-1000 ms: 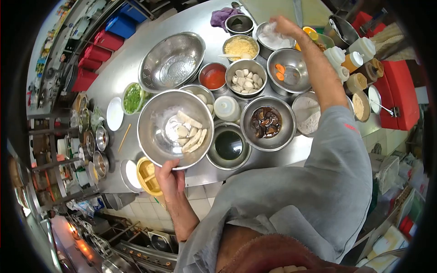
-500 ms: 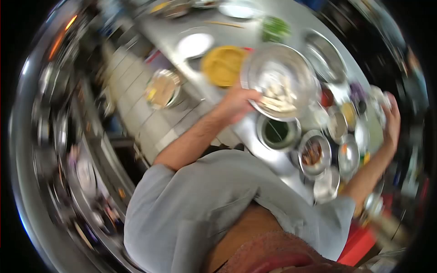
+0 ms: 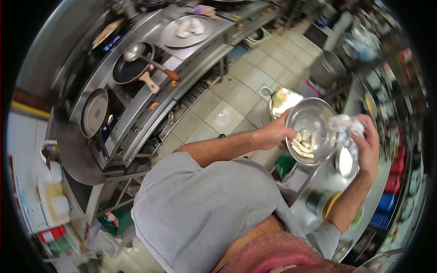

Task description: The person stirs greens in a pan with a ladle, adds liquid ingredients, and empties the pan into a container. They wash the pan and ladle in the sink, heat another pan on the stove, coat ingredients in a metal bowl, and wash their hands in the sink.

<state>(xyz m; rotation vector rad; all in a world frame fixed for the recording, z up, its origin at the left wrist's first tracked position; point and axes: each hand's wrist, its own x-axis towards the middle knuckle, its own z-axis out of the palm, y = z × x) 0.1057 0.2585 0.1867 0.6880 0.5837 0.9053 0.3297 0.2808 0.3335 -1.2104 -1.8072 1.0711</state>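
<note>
My left hand [image 3: 274,133] grips the near rim of a steel bowl [image 3: 322,119], tilted toward me. Several pale strips of food [image 3: 301,146] lie inside it, low on the side by my thumb. My right hand [image 3: 368,144] is closed around a crumpled, shiny wrap [image 3: 348,127] at the bowl's far side. Whether the wrap is plastic film or foil I cannot tell. It overlaps the bowl's rim in view.
A stove on the left bears a black frying pan [image 3: 119,72] with a ladle [image 3: 134,52] across it, and another pan [image 3: 94,113]. A round metal tray [image 3: 169,34] sits farther along. A steel counter [image 3: 314,175] runs along the right; a grey bin [image 3: 327,68] stands beyond.
My body has turned left, from the counter of bowls toward the floor and stove. The bowl stays in my left hand. My right hand has come in close to it with the wrap.
</note>
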